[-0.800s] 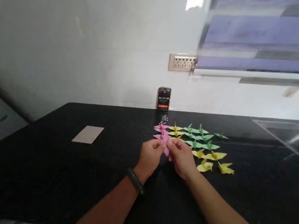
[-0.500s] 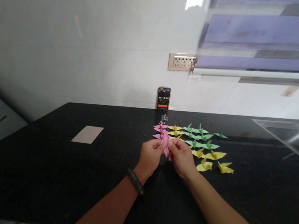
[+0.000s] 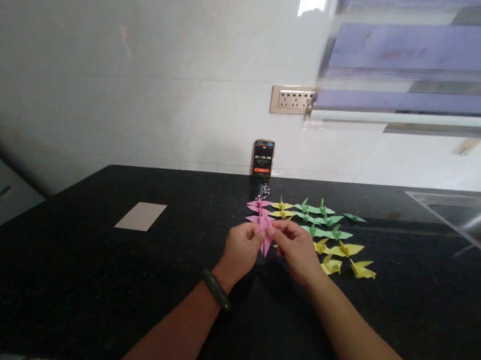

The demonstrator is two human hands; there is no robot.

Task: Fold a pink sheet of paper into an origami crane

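Note:
My left hand and my right hand pinch a folded pink paper piece between them, just above the black countertop. A dark band circles my left wrist. Directly behind my hands lie pink paper cranes. To the right of them sit rows of green paper cranes and yellow paper cranes, some partly hidden by my right hand.
A phone showing a timer leans against the white wall at the back. A pale square sheet of paper lies to the left. A steel sink sits at the far right, with a wall socket and window above.
My right hand has shifted slightly up and back, its fingers working on the pink piece. The left hand stays nearly in place. The phone's timer has advanced.

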